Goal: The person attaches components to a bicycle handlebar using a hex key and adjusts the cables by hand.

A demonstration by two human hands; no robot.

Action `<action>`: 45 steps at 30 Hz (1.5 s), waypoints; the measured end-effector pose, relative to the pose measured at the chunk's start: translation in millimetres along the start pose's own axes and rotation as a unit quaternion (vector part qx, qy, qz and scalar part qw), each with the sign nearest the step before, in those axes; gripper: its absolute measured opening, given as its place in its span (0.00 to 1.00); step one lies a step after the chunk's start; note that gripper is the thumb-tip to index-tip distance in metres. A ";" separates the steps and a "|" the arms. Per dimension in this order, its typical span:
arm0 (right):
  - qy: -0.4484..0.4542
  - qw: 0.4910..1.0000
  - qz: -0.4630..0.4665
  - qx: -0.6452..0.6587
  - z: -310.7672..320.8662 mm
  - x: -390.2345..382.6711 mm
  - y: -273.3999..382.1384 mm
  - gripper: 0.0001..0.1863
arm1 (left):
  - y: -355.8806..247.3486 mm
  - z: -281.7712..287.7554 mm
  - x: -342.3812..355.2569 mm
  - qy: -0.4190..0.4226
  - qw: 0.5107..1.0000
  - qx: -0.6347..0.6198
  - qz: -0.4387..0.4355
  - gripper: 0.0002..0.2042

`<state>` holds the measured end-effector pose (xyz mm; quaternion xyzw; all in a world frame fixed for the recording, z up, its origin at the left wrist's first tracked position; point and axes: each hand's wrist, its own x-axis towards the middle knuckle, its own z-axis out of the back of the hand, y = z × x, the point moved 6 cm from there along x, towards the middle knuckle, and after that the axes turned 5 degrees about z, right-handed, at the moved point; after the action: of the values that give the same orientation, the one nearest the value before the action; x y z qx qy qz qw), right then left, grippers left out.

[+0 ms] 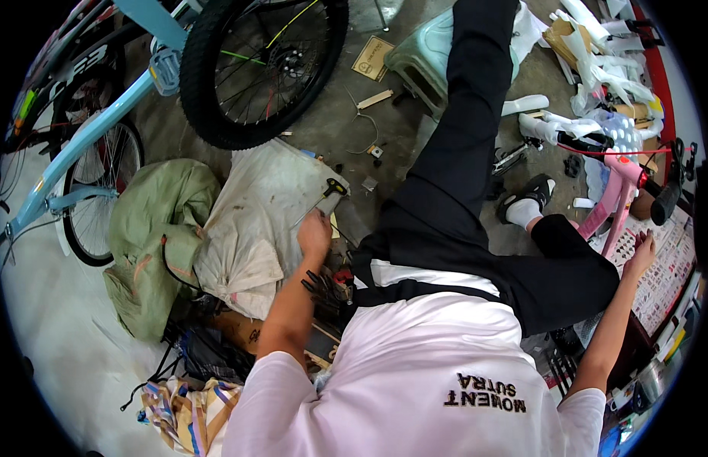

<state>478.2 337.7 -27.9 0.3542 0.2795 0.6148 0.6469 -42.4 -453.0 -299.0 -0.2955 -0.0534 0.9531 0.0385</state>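
At the edge of the pale canvas sheet [243, 221], my left hand [316, 231] is closed at the thin shaft of a T-handle hex key [336, 187] with a black and yellow grip. The fingers' undersides are hidden. Out at the right, my right hand [640, 256] has its fingers curled together; whatever they may hold is too small to make out. Closest to it is a pink bicycle frame [615, 199], with a black handlebar grip [665, 204] beyond the hand. My bent leg lies between that frame and my body.
A black-tyred wheel [188, 84] and a light blue bicycle frame [80, 148] stand at the far left. Green cloth [152, 236] lies by the canvas. A pale green plastic stool [419, 65] is ahead under my leg. White foam wrapping [598, 72] piles up far right.
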 end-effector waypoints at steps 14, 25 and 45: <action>-0.050 0.998 0.032 0.035 -14.0 -60.3 42.7 0.18 | -221.1 181.1 66.2 -0.154 0.903 -0.163 -0.366 0.06; -0.085 0.972 0.215 0.030 -61.2 -74.1 129.1 0.13 | -542.2 -5.5 -36.3 0.237 0.856 -0.043 -0.458 0.14; -0.124 0.943 0.308 -0.009 -44.3 -94.5 172.4 0.11 | -357.9 -262.6 -41.5 0.472 0.845 -0.069 0.242 0.11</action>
<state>331.6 247.7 77.1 0.4911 0.0686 0.7375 0.4584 155.7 -81.8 -446.6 -0.7147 -0.0212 0.6719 -0.1933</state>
